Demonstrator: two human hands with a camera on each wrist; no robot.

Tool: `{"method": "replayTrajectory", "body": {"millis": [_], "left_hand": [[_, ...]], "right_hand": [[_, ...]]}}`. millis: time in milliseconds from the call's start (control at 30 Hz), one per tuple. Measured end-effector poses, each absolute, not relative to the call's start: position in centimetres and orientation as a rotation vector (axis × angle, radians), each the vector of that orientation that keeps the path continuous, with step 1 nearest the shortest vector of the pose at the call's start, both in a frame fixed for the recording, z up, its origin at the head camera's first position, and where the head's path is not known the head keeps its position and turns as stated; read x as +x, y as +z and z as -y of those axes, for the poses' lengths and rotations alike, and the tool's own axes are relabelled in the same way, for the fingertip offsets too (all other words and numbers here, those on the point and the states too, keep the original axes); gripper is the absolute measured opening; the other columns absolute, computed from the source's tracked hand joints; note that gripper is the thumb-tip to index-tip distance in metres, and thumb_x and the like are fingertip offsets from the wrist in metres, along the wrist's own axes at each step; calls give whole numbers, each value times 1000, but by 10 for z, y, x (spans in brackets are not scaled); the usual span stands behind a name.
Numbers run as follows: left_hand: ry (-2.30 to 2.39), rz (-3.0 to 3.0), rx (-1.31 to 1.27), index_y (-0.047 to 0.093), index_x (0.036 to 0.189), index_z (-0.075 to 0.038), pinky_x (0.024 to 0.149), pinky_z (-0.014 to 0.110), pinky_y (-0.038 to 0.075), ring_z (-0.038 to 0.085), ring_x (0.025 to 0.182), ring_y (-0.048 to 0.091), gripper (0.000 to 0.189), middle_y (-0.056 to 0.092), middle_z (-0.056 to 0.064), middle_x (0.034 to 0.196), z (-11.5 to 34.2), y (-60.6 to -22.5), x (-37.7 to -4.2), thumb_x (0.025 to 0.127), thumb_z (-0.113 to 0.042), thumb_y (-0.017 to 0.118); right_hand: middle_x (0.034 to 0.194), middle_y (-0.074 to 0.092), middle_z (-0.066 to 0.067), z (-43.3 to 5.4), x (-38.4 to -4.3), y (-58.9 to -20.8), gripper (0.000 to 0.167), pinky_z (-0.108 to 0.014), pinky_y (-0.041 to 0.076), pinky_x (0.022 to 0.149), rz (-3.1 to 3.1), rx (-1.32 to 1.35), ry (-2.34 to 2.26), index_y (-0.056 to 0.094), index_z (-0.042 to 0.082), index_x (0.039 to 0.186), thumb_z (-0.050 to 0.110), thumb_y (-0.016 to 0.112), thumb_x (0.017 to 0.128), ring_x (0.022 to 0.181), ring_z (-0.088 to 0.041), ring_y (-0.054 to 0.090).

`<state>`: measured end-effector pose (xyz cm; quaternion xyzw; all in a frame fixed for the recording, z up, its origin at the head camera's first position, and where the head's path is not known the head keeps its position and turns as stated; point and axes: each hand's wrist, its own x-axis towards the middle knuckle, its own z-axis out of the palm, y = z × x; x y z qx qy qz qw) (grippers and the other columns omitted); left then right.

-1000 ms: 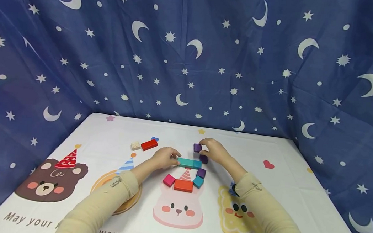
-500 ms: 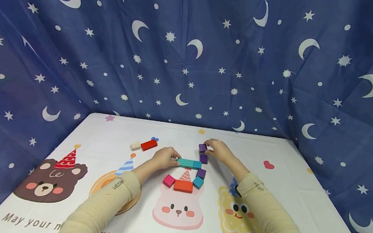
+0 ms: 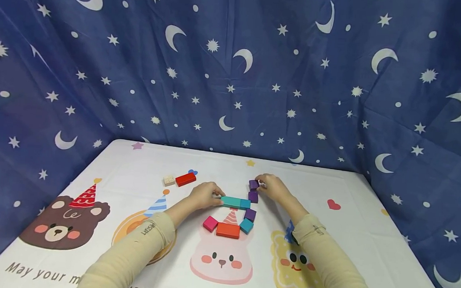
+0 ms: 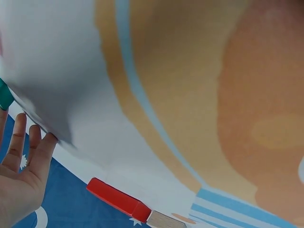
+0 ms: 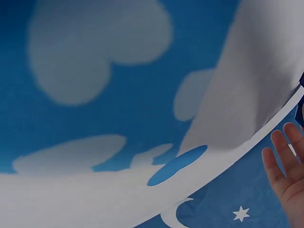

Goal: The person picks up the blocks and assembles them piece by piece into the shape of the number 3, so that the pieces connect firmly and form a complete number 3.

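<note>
In the head view my left hand pinches the left end of a long teal block between thumb and finger. A short blue block continues that bar on the right. My right hand holds a small purple block by its right side. Just in front of it lies a second purple block, behind the bar's right end. From the bar's near side, a third purple block, a turquoise block, an orange-red block and a pink block form a curve.
A red block and a cream block lie together at the back left. The printed white tablecloth ends at a dark blue curtain with moons and stars, which stands along the back and sides.
My right hand has brought its purple block rightward, so it now lines up behind the second purple block. My left hand has stayed at the teal block's end.
</note>
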<state>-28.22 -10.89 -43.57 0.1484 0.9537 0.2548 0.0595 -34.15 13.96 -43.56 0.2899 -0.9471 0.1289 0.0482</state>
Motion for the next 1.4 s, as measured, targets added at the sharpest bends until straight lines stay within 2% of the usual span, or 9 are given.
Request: {"method": "replayTrajectory", "body": {"millis": [367,633,867,1400], "left_hand": [[787,-2874,438,74,102,-15,86,41,49,22,103,61,22,70,3,104,109,-434,-282,80,-21,74],[787,-2863,433,74,102,-15,88,42,48,23,106,60,23,70,3,106,109,-434,-282,81,-22,73],[798,-2851,433,74,103,-14,91,43,47,24,109,60,23,70,2,108,110,-435,-283,81,-22,73],[790,-2870,426,74,102,-15,89,42,48,23,108,60,23,70,2,108,109,-435,-282,81,-23,74]], "right_hand": [[102,69,-15,-136,-349,-436,30,-38,53,85,2935,899,399,67,-2,107,6,73,79,94,-27,66],[86,67,-9,-134,-351,-436,28,-35,51,76,2951,951,409,68,0,103,10,75,78,78,-19,59],[88,67,-10,-133,-352,-435,29,-35,51,78,2998,958,423,67,-1,106,5,74,78,80,-20,59],[89,65,-10,-136,-352,-434,32,-35,50,79,3041,958,507,66,-1,108,-2,72,77,80,-18,55]]}}
